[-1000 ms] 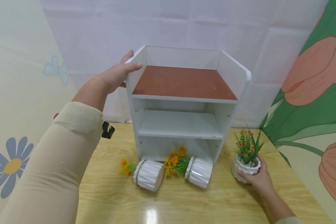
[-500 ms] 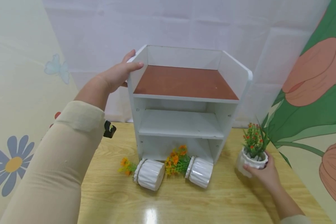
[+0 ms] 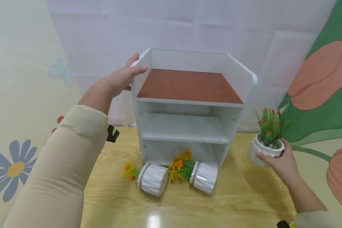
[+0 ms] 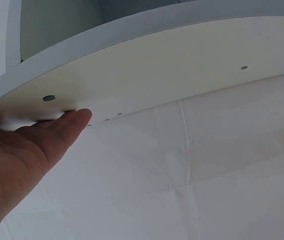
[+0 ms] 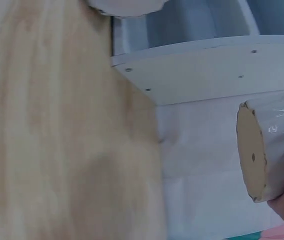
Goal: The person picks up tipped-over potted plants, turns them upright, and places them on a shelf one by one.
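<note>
My left hand (image 3: 121,77) grips the upper left side panel of a small white shelf unit (image 3: 185,139), thumb inside and fingers outside. In the left wrist view, the fingers (image 4: 69,125) lie along the panel's outer face. My right hand (image 3: 285,163) holds a white ceramic flowerpot (image 3: 257,150) with a red-flowered artificial plant (image 3: 269,126), upright and raised off the table to the right of the shelf. Its tan underside (image 5: 252,155) shows in the right wrist view. Two more white flowerpots, a left one (image 3: 153,179) and a right one (image 3: 204,177), lie on their sides before the shelf.
Orange flowers (image 3: 179,164) from the right fallen pot reach the bottom compartment's front. The shelf has a brown top board (image 3: 191,85) between raised sides. It stands on a wooden table (image 3: 188,205) against a white cloth backdrop (image 3: 193,25). Painted walls flank both sides.
My right hand has lifted the flowerpot off the table, moving it up and to the right. My left hand keeps its grip on the shelf, and the two fallen pots stay put.
</note>
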Motion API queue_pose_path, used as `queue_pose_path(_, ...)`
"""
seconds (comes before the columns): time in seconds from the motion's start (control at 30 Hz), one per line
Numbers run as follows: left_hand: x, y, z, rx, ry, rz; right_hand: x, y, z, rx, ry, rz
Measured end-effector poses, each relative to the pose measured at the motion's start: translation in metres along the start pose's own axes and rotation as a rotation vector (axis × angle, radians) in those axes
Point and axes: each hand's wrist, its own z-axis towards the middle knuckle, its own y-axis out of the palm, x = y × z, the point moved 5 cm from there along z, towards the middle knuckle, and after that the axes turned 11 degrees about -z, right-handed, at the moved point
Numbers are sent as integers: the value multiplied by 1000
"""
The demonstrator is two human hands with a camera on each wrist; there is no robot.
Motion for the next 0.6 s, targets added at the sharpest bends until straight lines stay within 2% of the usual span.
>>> queue_pose_path(0.33, 1, -1, 0, -4, 3, -2, -39, -38, 15, -5, -38, -12)
queue_pose_path(0.6, 1, -2, 0, 3, 11, 4, -65, -57, 20, 3, -63, -7)
